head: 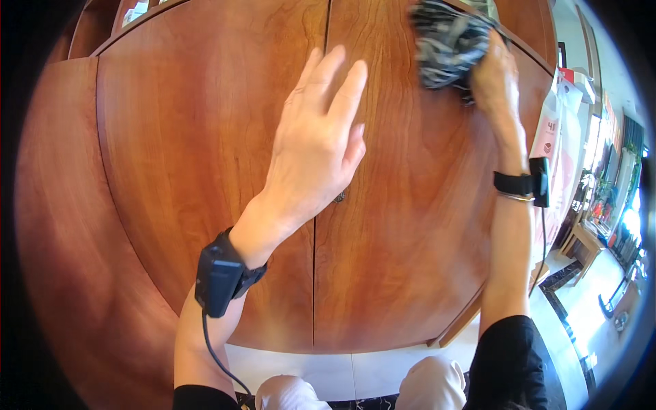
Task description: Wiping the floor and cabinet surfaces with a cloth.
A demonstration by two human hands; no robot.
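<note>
My right hand (496, 77) grips a crumpled dark grey and white patterned cloth (451, 46) against the upper part of the right wooden cabinet door (400, 246). The cloth is blurred. My left hand (320, 123) holds nothing; its fingers are spread and point up in front of the seam between the two doors. Whether the left palm touches the wood I cannot tell. Just beside that wrist, a small dark metal knob (339, 197) shows near the seam, partly hidden by the hand. The left cabinet door (195, 128) reaches behind my left arm.
Open shelf compartments (87, 31) sit above the doors. White and pink plastic bags (556, 133) hang at the cabinet's right side. A wooden stool (584, 246) stands farther right on the pale tiled floor (307, 366). Black wrist devices (220, 279) trail cables along both forearms.
</note>
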